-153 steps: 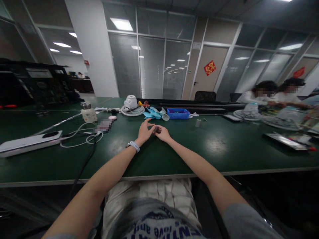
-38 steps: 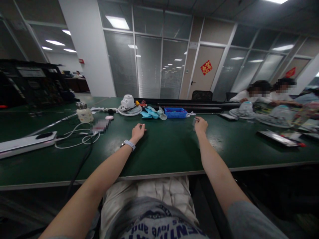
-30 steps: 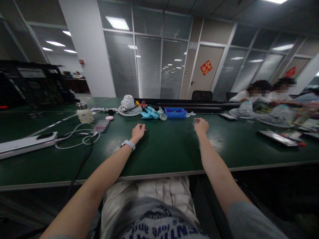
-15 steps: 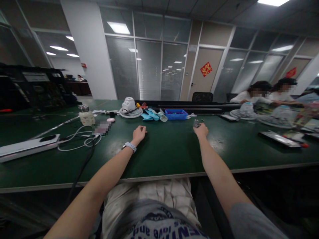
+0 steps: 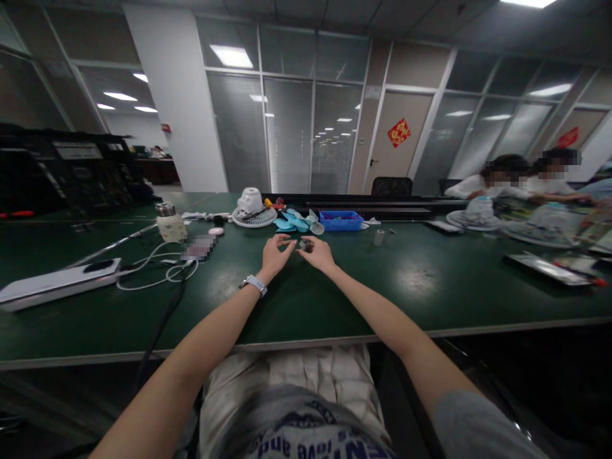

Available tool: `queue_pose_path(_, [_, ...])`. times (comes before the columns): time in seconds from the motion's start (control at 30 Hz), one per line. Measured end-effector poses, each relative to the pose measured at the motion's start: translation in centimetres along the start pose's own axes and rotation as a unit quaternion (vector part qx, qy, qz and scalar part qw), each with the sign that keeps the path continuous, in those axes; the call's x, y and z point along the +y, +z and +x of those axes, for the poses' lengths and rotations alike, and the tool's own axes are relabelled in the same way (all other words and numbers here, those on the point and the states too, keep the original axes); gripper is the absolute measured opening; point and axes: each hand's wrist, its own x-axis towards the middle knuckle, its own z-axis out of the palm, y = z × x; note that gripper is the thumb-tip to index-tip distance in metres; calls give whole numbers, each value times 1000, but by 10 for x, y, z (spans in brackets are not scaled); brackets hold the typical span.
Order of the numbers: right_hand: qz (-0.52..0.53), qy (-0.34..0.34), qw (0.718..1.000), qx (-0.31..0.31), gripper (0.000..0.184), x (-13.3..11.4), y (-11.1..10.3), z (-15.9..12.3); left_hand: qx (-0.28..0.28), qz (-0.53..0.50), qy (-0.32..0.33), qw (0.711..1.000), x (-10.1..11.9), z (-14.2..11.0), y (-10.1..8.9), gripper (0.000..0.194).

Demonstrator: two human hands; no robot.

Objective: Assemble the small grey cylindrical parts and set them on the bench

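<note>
My right hand (image 5: pixel 318 254) is closed around a small grey, roundish part (image 5: pixel 306 244) near the middle of the green table. Its exact kind is too small to make out, and my fingers hide some of it. Just left of it, my left hand (image 5: pixel 276 256) curves with thumb and fingers apart, nothing between them. A small gap separates the two hands. To the right, a small grey cylinder (image 5: pixel 379 238) stands on the tabletop. Close behind my hands lie light blue fan blades (image 5: pixel 292 220).
Behind my hands are a white fan head (image 5: pixel 249 204) and a blue bin (image 5: pixel 340 220). A bottle (image 5: pixel 170 223), white cables (image 5: pixel 182 271) and a white power strip (image 5: pixel 62 280) lie left. Two people sit at the right beside fan parts (image 5: pixel 478 213) and a tray (image 5: pixel 547 268).
My right hand has moved left from beside the grey cylinder to my left hand, carrying the small part. The cylinder stays standing there. My left hand's fingers have spread apart.
</note>
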Motion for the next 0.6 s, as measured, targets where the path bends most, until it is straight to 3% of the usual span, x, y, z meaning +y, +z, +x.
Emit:
queue_pose_path(0.1, [4, -11, 999, -41, 61, -12, 15, -8, -16, 16, 54, 998, 7, -3, 3, 29])
queue_pose_path(0.2, [2, -10, 998, -57, 65, -14, 17, -16, -27, 37, 66, 997, 11, -4, 4, 22])
queue_pose_path(0.4, [-28, -13, 997, -66, 65, -13, 17, -19, -39, 48, 25, 998, 21, -4, 3, 15])
queue_pose_path(0.6, [-47, -20, 996, -74, 65, -14, 16, -21, -76, 31, -53, 995, 32, -2, -3, 24])
